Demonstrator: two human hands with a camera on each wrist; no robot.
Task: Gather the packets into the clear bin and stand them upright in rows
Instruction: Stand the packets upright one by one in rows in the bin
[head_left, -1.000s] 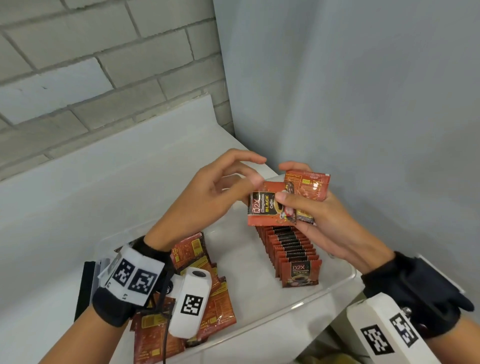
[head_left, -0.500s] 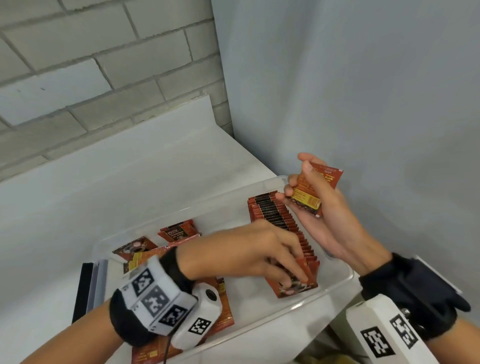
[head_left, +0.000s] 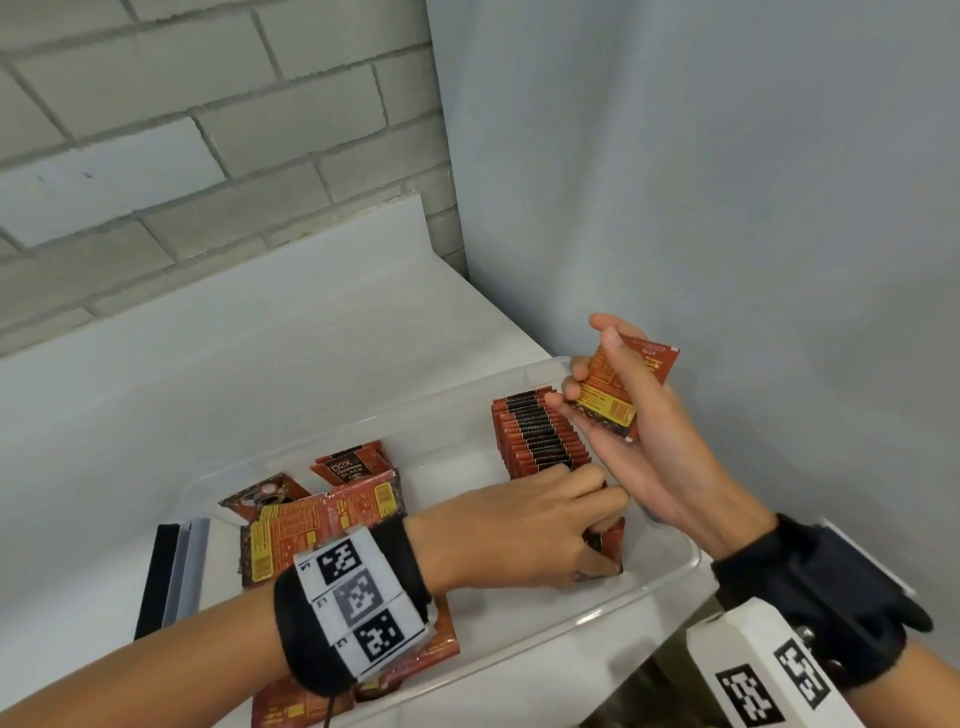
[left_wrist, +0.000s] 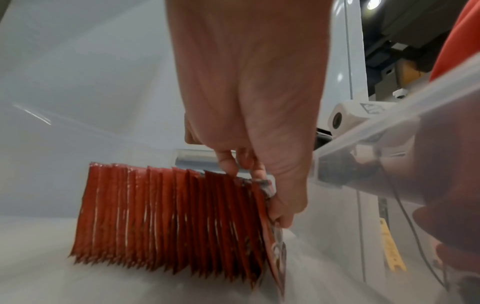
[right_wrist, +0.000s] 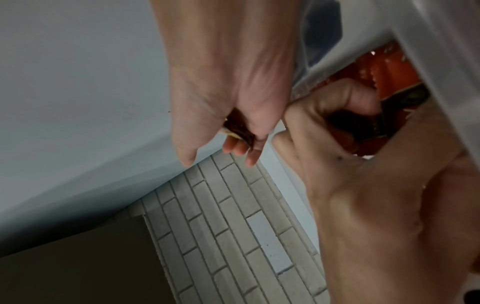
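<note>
left grip (head_left: 524, 525) pinches front packet (left_wrist: 272, 242) in row (head_left: 540, 441)

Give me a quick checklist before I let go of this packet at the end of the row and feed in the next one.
1. Left hand grips the end packet: ok.
2. End packet upright: not ok, it leans away from the row.
3. Row inside the clear bin: ok.
4. Right hand holds the next packets: ok.
5. How many it holds: cannot tell.
6. All packets stood up: not ok, loose packets lie flat.
</note>
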